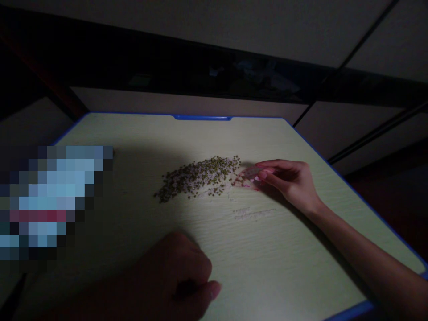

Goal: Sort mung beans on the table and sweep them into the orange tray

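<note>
By the right hand, a translucent, pink-marked bag is pinched at one end just right of the pile, apparently so that its other end is left free. The left hand is clenched on the near side of the pile, perhaps so that the grains are undisturbed; whether anything is enclosed cannot be told. One bag and one pile are counted on one worktop; the grains are too many.

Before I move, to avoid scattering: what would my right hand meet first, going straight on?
Likely the green-and-white grain pile, just beyond the see-through piece your right hand holds; height is unclear.
</note>
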`<act>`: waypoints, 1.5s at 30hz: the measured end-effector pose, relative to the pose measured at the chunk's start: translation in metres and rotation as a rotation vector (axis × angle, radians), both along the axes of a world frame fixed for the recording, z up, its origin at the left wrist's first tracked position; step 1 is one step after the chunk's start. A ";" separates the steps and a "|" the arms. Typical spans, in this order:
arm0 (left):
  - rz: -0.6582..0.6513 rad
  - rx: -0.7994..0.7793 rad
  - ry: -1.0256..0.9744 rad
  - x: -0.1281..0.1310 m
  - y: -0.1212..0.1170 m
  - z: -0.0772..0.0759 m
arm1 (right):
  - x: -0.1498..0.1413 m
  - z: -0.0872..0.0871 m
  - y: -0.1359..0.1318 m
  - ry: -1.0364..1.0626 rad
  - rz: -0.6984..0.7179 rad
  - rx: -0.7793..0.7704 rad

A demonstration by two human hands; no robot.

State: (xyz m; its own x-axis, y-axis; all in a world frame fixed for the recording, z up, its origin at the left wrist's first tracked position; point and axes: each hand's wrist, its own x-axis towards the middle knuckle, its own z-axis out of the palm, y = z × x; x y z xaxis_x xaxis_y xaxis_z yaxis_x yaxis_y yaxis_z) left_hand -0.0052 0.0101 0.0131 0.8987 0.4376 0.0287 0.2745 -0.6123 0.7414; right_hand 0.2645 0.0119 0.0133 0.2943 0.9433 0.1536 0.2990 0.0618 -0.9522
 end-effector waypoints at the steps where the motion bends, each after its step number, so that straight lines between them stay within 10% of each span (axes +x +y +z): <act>1: 0.004 0.002 -0.001 0.000 0.000 0.000 | -0.001 0.000 0.000 -0.004 0.003 0.002; 45: -0.041 0.077 0.031 0.003 0.000 0.005 | -0.003 -0.002 0.008 -0.091 0.139 0.055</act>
